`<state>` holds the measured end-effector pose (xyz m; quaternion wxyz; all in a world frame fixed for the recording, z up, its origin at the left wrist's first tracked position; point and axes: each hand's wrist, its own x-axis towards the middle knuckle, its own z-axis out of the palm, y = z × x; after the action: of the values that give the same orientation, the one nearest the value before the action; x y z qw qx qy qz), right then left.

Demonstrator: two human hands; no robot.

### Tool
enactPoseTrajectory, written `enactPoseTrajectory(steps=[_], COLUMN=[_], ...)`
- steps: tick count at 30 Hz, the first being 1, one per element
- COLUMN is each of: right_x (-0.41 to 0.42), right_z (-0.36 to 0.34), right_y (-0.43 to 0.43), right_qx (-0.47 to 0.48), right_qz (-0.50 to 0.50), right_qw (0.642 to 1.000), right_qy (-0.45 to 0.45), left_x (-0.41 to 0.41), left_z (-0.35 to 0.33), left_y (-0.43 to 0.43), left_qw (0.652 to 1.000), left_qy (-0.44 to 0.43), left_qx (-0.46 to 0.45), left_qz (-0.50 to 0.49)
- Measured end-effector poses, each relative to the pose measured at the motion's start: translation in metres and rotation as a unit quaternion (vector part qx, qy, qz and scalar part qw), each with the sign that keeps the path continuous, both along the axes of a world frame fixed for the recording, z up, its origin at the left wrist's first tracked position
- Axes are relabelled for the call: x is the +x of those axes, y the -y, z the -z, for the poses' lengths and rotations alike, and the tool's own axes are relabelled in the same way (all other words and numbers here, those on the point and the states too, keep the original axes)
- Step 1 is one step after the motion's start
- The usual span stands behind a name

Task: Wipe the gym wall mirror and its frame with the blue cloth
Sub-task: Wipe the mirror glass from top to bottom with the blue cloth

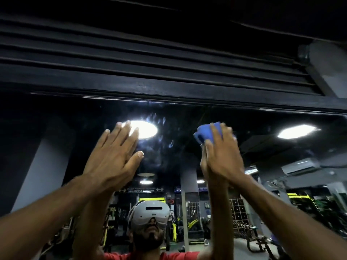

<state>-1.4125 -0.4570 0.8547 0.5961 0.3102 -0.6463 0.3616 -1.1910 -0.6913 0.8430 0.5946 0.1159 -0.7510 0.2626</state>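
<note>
While bunched, blue cloth [203, 133] in grip of right hand [223, 156], against mirror [178, 117].

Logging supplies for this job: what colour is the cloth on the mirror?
Blue; the cloth is held in the right hand, clearest in the head view.

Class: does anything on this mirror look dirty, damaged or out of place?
Yes: finger smudges streak the mirror near its top edge, between the left hand and the blue cloth; that patch looks unwiped.

Reflected in the mirror [178, 119], just above the headset [150, 212], a dark sign [143, 189] shows reversed lettering, apparently "WEIGHTS AFTER USE"; its upper line is unreadable.
</note>
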Motion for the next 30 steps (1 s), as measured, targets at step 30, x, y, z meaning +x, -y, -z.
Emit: enactPoseTrajectory(steps=[30], right_x=[0.084], right_z=[-0.012], right_y=[0.086], right_qx=[0.123], right_qz=[0.019], right_qw=[0.984], right_qy=[-0.127], left_x=[0.079], left_z=[0.003], left_y=[0.088], left_qw=[1.000], left_qy=[-0.002], left_qx=[-0.006], left_qz=[0.015])
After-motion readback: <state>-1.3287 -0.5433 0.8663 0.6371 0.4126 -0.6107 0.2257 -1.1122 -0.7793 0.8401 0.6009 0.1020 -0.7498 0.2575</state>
